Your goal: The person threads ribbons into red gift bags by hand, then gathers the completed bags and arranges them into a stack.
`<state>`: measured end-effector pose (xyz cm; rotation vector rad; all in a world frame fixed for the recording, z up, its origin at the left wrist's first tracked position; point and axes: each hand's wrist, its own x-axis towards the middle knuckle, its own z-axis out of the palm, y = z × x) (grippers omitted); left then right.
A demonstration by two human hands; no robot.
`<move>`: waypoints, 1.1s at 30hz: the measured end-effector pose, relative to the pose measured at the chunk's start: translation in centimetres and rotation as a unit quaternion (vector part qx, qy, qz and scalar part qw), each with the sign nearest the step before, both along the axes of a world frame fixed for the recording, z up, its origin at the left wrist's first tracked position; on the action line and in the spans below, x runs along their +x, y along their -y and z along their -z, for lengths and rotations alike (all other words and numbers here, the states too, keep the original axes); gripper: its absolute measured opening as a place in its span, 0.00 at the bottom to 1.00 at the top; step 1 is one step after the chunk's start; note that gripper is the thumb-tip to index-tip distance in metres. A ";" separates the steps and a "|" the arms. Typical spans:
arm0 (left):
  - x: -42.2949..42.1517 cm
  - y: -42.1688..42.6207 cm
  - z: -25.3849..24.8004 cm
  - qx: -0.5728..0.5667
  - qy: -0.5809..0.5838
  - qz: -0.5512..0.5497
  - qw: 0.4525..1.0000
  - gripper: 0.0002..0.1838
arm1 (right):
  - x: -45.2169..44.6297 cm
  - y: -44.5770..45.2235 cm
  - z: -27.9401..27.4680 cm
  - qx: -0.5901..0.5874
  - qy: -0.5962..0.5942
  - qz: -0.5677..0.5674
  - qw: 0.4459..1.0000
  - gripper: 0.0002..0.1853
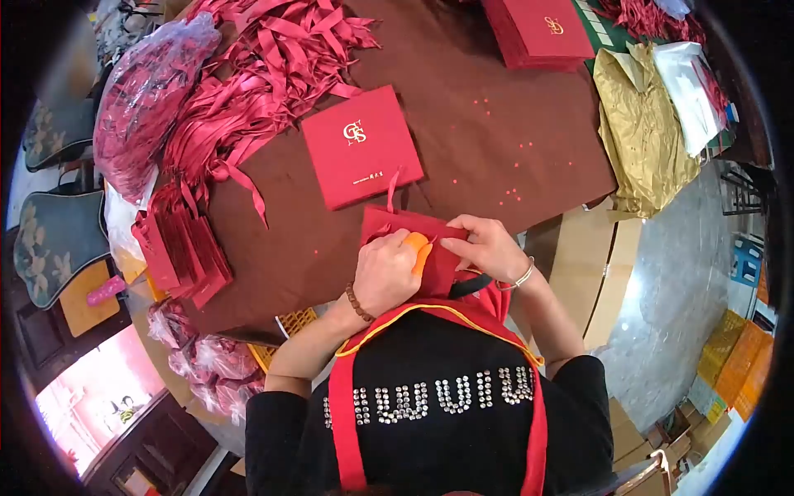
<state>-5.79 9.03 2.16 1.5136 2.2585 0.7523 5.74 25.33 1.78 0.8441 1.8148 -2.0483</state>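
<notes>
On brown tablecloth (463, 124), noted red ribbons (265, 91) at 11 o'clock, red stack (538, 37) at 1. Located red bag (438, 277) near centre, gold-lettered piece (362, 147) toward its 11. Gripping orange object (420, 253) over bag with left hand (387, 269); pinching bag's 1 o'clock edge with right hand (490, 250).

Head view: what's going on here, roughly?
A person has a red bag close to the body, at the near edge of the brown-covered table. The left hand grips an orange item over it, while the right hand is at its upper right edge. Just beyond lies a red stack with gold lettering; loose red ribbons are heaped farther left.
</notes>
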 end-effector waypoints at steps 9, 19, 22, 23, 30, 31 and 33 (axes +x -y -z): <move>-0.2 -0.4 0.1 0.014 -0.011 0.011 1.000 0.07 | 0.1 0.4 0.1 0.006 -0.033 0.024 0.999 0.14; -0.9 -0.9 -1.8 -0.035 -0.015 0.046 0.998 0.04 | 0.3 1.5 1.4 0.142 -0.119 -0.008 0.983 0.12; -1.3 -0.9 -0.7 0.022 -0.065 0.059 0.996 0.04 | 0.1 1.2 0.8 0.142 -0.120 -0.046 0.982 0.13; -1.4 -1.0 -0.4 0.021 -0.087 0.071 0.993 0.05 | 0.0 0.8 0.8 0.164 -0.126 -0.047 0.977 0.13; -1.2 -0.4 0.7 0.034 -0.245 0.109 0.963 0.05 | 0.0 1.3 1.9 0.103 -0.122 -0.030 0.987 0.11; -1.2 -0.3 0.9 0.033 -0.245 0.111 0.963 0.05 | 0.0 1.4 1.8 0.102 -0.122 -0.028 0.987 0.11; -1.4 -0.1 1.4 0.043 -0.287 0.135 0.947 0.06 | 0.0 1.5 1.6 0.100 -0.138 -0.021 0.985 0.11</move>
